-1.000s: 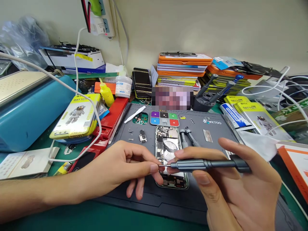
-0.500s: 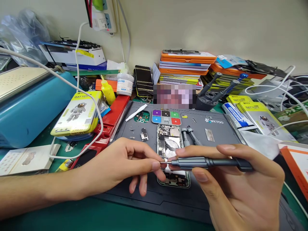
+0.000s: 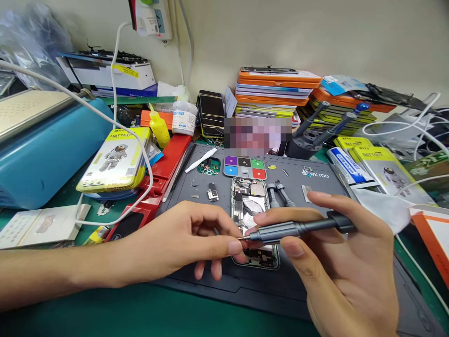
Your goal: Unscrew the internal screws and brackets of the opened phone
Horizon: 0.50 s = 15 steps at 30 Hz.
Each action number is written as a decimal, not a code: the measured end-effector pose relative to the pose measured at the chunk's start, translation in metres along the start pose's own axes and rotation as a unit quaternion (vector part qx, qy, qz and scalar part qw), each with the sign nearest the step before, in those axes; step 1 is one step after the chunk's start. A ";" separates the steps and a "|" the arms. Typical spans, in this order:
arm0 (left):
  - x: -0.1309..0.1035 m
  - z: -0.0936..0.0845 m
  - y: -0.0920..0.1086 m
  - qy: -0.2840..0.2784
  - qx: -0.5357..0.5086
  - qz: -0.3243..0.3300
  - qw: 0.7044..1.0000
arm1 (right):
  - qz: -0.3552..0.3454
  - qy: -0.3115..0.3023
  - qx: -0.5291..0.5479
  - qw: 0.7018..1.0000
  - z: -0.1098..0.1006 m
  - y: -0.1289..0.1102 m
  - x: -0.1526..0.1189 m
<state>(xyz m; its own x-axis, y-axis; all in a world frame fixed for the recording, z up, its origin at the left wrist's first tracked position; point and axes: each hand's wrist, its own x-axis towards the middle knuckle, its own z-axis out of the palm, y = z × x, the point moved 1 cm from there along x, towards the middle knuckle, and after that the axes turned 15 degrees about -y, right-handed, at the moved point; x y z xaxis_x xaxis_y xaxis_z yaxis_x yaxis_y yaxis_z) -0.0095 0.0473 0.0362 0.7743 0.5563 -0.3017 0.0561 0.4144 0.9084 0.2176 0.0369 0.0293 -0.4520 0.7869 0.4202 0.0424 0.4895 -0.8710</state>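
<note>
A dark grey precision screwdriver (image 3: 280,231) lies nearly level above the mat, its thin tip pointing left. My right hand (image 3: 343,252) is closed round its handle, with the thumb below and fingers above. At the tip, my left hand (image 3: 206,234) pinches with thumb and forefinger; whether a tiny screw is there too is hidden. Underneath, an opened phone (image 3: 271,259) lies on the mat with its inner boards bared, partly covered by both hands. Left of the phone sits a small metal-and-black phone part (image 3: 212,192).
A grey work mat (image 3: 196,290) spreads under the hands. On it lie a colour-block screw tray (image 3: 244,168), a white spudger (image 3: 201,160) and two more screwdrivers (image 3: 277,195). A tool holder (image 3: 303,142), battery boxes (image 3: 114,161) and a white cable (image 3: 149,173) surround it.
The screwdriver's handle end has tilted upward slightly and my right hand has shifted left with it. My left hand still pinches at the tip. The whole view has shifted a little.
</note>
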 end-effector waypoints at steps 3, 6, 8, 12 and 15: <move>0.001 0.000 -0.001 -0.007 -0.001 0.014 1.000 | 0.025 0.007 0.029 0.999 0.002 0.000 0.000; 0.002 -0.001 -0.001 -0.008 -0.008 0.028 1.000 | 0.053 0.018 0.065 0.996 0.002 0.001 0.001; 0.002 -0.001 -0.002 -0.008 -0.011 0.033 0.999 | 0.069 0.022 0.089 0.993 0.001 0.002 0.002; 0.003 -0.001 -0.002 -0.016 -0.023 0.037 0.999 | 0.096 0.027 0.130 0.986 -0.002 0.004 0.006; 0.003 -0.001 -0.002 -0.020 -0.029 0.036 0.999 | 0.116 0.027 0.156 0.981 -0.003 0.007 0.008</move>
<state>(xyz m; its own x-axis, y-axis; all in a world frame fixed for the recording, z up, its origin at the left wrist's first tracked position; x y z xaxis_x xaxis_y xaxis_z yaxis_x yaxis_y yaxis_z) -0.0083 0.0487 0.0336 0.8001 0.5566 -0.2236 -0.0363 0.4169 0.9082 0.2173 0.0478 0.0274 -0.4139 0.8866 0.2065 -0.1394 0.1625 -0.9768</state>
